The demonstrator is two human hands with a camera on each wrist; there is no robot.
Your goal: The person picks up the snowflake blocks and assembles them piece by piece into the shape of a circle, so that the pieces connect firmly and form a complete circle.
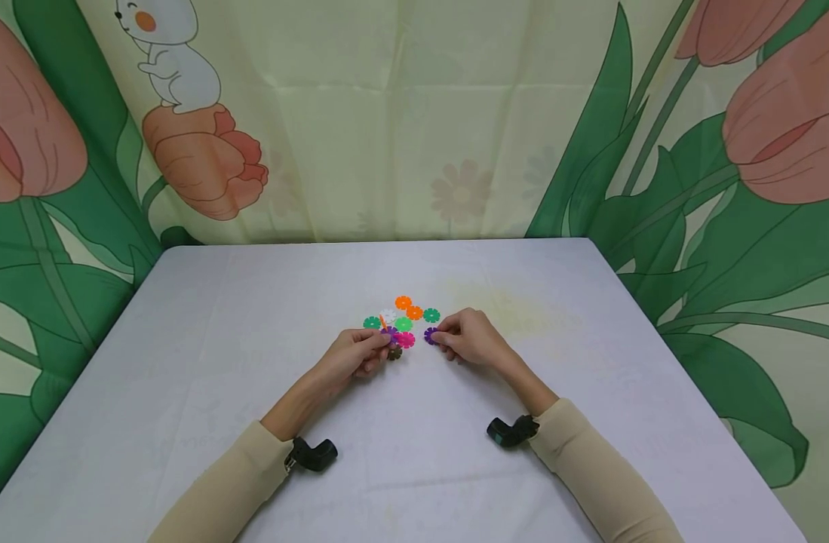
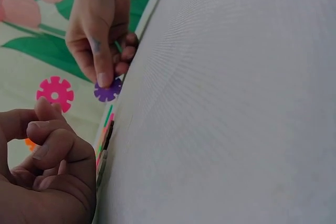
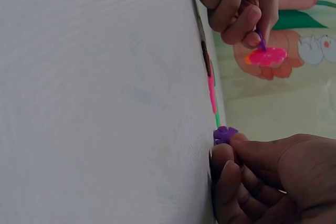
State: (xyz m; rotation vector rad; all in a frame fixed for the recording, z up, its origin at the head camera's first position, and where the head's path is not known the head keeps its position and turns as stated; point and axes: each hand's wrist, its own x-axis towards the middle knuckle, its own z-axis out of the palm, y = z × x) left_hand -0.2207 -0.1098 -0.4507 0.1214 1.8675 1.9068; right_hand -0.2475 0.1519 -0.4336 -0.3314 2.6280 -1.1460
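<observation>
My left hand (image 1: 355,354) pinches a small cluster of joined notched plastic discs above the table. In the right wrist view a pink disc (image 3: 269,56) shows with a purple disc (image 3: 261,40) set edgewise against it at the left fingertips. An orange piece (image 1: 383,322) stands up beside that hand in the head view. To the right, my right hand (image 1: 474,337) holds a single purple disc (image 1: 431,336) between thumb and forefinger, a short gap away from the cluster. Its remaining fingers are curled underneath, near the cloth.
Loose discs lie just beyond the hands: orange ones (image 1: 403,302), green ones (image 1: 431,315), a light green one (image 1: 403,324), a white one (image 1: 388,315) and a dark brownish one (image 1: 395,353). A white cloth (image 1: 414,467) covers the table. Behind it hangs a printed curtain (image 1: 400,136).
</observation>
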